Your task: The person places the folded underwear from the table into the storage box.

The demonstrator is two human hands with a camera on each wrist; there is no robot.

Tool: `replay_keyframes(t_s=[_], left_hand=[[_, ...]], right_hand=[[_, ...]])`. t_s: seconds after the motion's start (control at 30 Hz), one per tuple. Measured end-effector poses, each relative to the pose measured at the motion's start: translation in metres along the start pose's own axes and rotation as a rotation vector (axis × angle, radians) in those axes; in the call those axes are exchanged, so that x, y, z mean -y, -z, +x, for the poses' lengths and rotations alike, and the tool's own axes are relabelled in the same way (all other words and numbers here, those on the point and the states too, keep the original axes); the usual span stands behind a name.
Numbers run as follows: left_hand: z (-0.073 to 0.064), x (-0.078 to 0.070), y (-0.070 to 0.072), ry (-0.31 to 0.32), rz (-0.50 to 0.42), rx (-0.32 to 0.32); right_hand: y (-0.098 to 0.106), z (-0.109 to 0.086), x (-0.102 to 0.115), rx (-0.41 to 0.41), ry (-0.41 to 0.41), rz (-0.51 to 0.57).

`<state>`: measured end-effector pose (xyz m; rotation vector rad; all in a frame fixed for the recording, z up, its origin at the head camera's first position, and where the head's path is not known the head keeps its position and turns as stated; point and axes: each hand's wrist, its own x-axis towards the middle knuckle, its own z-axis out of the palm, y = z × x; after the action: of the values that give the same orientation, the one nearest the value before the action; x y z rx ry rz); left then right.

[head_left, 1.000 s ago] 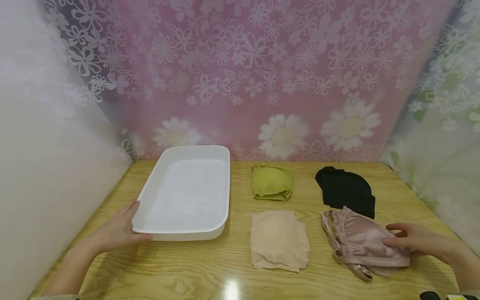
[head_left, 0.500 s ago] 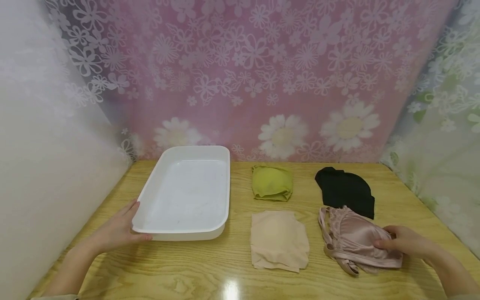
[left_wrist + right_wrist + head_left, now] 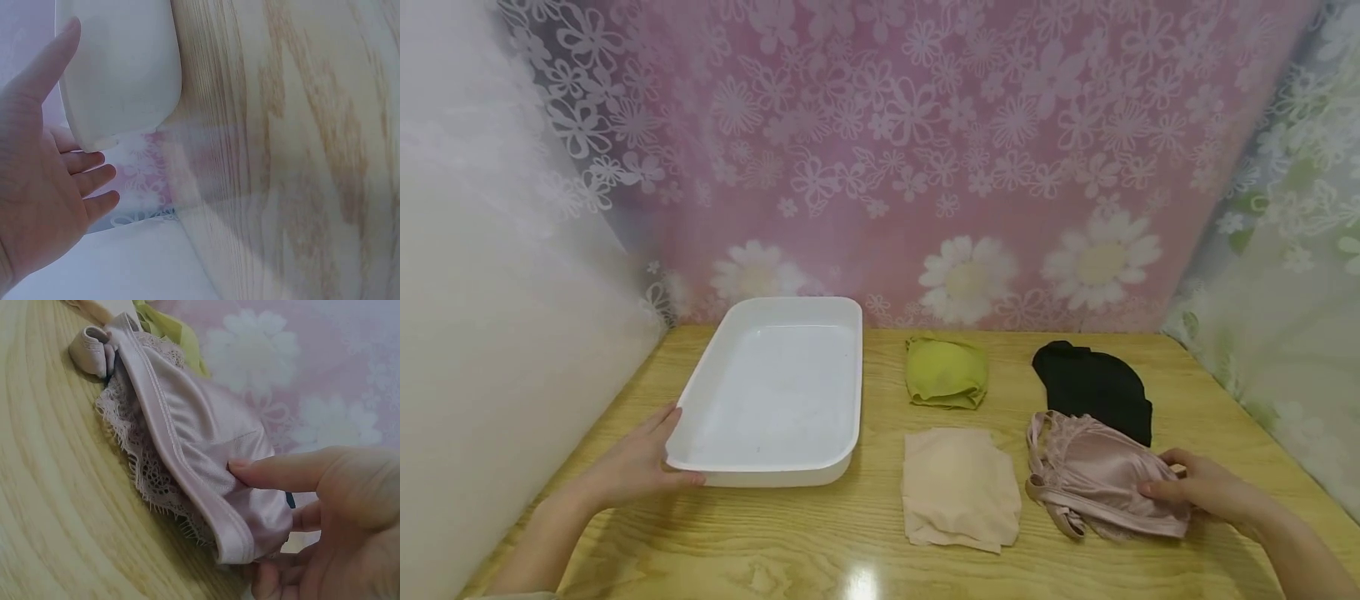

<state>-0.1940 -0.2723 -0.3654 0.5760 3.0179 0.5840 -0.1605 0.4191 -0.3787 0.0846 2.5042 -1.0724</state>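
Observation:
My right hand (image 3: 1213,492) pinches a folded mauve satin bra (image 3: 1108,475) at its right end, thumb on top of the cup and fingers beneath. The bra's lace edge and looped strap show in the right wrist view, close over the wood. At the front left corner of a white plastic tray (image 3: 850,442), my left hand (image 3: 628,467) rests with loosely extended fingers along one side and a straight thumb against the front wall. In the left wrist view, that thumb lies on the tray's outer face (image 3: 122,69).
A folded black garment (image 3: 1093,383) lies behind the bra, partly overlapped by it in the head view. Between tray and bra are a folded beige garment (image 3: 962,492) and a folded yellow-green one (image 3: 946,372). A flowered pink curtain (image 3: 865,167) closes off the table's back.
My right hand has carried the mauve bra a little to the left, toward the beige garment. My left hand and the tray stay in place.

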Motion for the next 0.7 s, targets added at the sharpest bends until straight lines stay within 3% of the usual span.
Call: replay_keyframes(t_s=[0.2,0.43,0.7], left_hand=[[0.0021,0.0003,0.0006,0.002,-0.035,-0.014],[0.0016,-0.0024,0.0011,0.060,-0.076,0.030],[0.0026,-0.0028,0.0030,0.044,-0.134,0.025]], right_hand=[[0.0015,0.0008,0.0047,0.019,0.014,0.054],[0.0074,0.0012,0.0003,0.049,0.053,0.072],[0.0095,-0.0017,0.0065,0.012,0.123,0.111]])
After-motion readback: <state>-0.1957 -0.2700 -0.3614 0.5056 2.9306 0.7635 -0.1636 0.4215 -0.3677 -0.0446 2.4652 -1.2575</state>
